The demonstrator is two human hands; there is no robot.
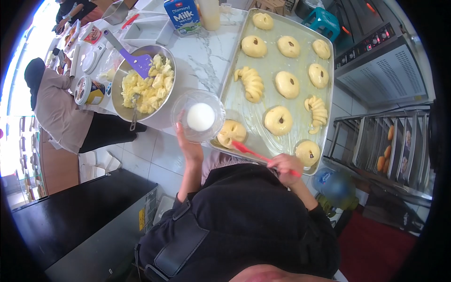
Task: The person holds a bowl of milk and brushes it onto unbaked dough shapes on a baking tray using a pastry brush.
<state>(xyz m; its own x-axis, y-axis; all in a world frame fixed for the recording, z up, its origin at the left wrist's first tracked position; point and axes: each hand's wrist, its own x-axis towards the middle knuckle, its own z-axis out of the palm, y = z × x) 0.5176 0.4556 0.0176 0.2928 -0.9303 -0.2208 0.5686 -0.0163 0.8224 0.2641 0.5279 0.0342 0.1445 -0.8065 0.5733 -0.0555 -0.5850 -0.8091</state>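
My left hand (189,148) holds a clear plastic bowl (176,117) with white liquid, likely milk, in the bottom. My right hand (285,168) is closed round the handle of a red pastry brush (253,153). The brush head touches or hovers just over a round dough bun (231,133) at the tray's near left corner. Around it on the large metal baking tray (244,109) lie several round buns with a dark spot on top, along with a curved, ridged roll (251,84) and a second ridged roll (316,113). Many tops look glossy.
On the marble table (201,58), a steel bowl (170,84) holds a yellow mixture and a purple spatula (139,62). A milk carton (183,18) stands behind. A person (63,101) works at left. An oven (383,63) and a tray rack (385,150) stand at right.
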